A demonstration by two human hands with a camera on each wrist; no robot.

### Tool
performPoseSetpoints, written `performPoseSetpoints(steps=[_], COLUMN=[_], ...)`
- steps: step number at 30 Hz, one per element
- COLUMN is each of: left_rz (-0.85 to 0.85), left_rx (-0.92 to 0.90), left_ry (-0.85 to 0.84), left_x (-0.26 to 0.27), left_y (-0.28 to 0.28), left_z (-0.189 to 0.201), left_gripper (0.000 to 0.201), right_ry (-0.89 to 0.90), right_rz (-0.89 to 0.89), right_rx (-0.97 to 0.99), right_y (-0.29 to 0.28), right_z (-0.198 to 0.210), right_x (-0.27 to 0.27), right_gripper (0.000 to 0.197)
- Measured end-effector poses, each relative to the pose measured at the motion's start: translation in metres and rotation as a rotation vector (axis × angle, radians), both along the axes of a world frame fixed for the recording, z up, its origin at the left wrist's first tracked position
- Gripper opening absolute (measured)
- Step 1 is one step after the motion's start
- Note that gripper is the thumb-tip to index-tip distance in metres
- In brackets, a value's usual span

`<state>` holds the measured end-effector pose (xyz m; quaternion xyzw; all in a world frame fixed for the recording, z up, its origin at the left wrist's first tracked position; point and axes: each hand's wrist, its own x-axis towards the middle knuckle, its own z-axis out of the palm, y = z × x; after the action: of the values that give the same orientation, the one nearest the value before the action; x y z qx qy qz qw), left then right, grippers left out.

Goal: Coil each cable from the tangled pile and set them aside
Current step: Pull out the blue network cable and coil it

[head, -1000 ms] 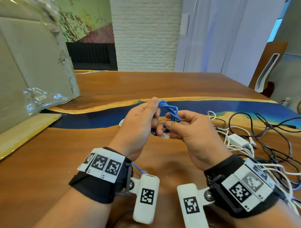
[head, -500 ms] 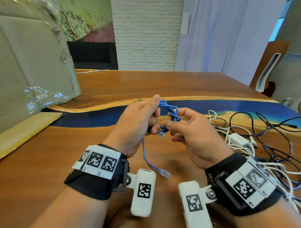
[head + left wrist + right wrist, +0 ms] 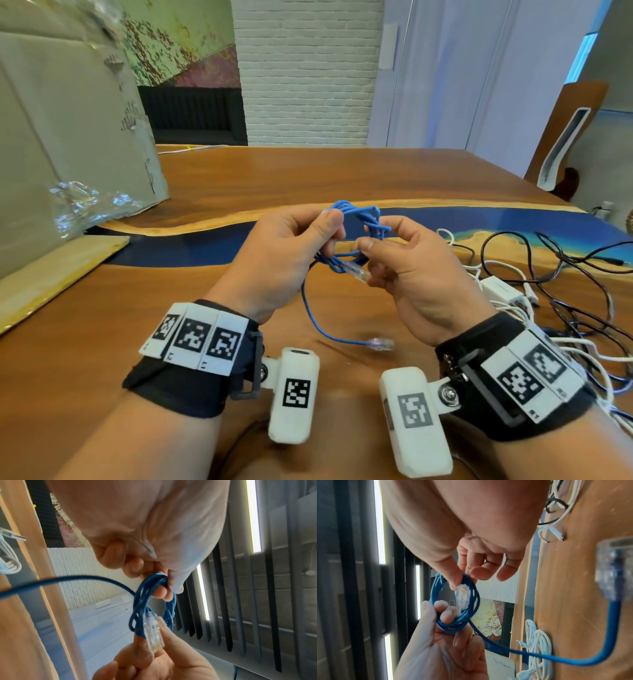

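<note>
Two hands are up over the worktop (image 3: 102, 342) working one blue cable (image 3: 356, 236), so this looks like the coiling step for that one, nearly wrapped up. The left hand (image 3: 284, 253) has its fingers curled through the small bundle of loops and pinches them at the top. The right hand (image 3: 414, 274) pinches the near side of the coil with thumb and forefinger, right where one clear plug (image 3: 152, 630) sticks out; its other fingers hang loosely curled and hold nothing.

So the coil itself sits in the air between both hands, above the middle of the worktop. A loose tail drops down from it and runs toward the near edge, ending in the second plug (image 3: 379, 343), which lies flat on the wood.

My guess for the next move: feed that tail up and around for another loop or two, then tuck an end through so it doesn't spring open. Tricky bit is keeping the left-hand pinch firm while the right lets go to fetch the tail.

Rest of the tangled pile (image 3: 548, 291), black and white leads plus a white adapter, sits off to the right, not yet coiled. One white cable (image 3: 537, 649) already lies bundled on the worktop in the right wrist view.
</note>
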<state>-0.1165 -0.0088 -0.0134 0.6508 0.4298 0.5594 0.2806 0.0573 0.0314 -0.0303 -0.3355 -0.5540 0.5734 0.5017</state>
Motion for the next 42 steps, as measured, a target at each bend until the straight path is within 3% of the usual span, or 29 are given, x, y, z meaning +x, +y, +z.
performPoseSetpoints(steps=[3,6,8,10,16,19,22,27,30,33,37,42], left_rz=[-0.061,-0.119,-0.131,-0.109,-0.100,-0.094,-0.060,0.011,0.069,0.092,0.136,0.199], left_rx=[-0.068,-0.107,-0.107,-0.076,-0.034,-0.016,0.023,0.073,0.086,0.083,0.102,0.066], left_ry=[-0.072,-0.098,-0.117,-0.110,-0.095,-0.076,-0.052,-0.048,-0.078,-0.095,-0.083,-0.291], left_x=[-0.001,0.000,0.001,0.003,0.006,0.009,0.007,0.006,0.001,0.000,-0.002,-0.011], left_y=[-0.003,-0.003,-0.002,-0.001,0.002,0.003,0.004,0.003,0.007,0.008,0.008,0.009], left_z=[0.001,0.000,-0.002,-0.004,-0.008,-0.009,-0.010,-0.009,-0.010,-0.010,-0.010,-0.004], left_gripper=[0.031,0.030,0.030,0.031,0.031,0.029,0.030,0.031,0.031,0.031,0.031,0.031], right_ry=[0.101,0.093,0.050,0.001,-0.071,-0.140,-0.158,-0.165,-0.022,0.186,0.278,0.118], right_rz=[0.178,0.298,0.303,0.235,-0.085,-0.201,-0.208,-0.181,-0.096,0.048,0.070,0.085], right_rx=[-0.059,-0.023,0.016,0.078,0.158,0.203,0.227,0.168,0.062,-0.096,-0.177,-0.094], right_y=[-0.004,-0.010,-0.009,-0.006,-0.003,-0.001,-0.002,-0.006,-0.002,0.000,-0.003,0.000], right_z=[0.004,0.007,0.006,0.006,0.005,0.004,0.004,0.007,0.007,0.008,0.015,0.023], right_x=[0.001,0.001,0.003,0.006,0.004,0.004,0.005,0.005,0.005,0.005,0.009,0.025], right_gripper=[0.016,0.005,0.026,0.041,0.064,0.052,0.038,0.048,0.045,0.023,0.013,0.014])
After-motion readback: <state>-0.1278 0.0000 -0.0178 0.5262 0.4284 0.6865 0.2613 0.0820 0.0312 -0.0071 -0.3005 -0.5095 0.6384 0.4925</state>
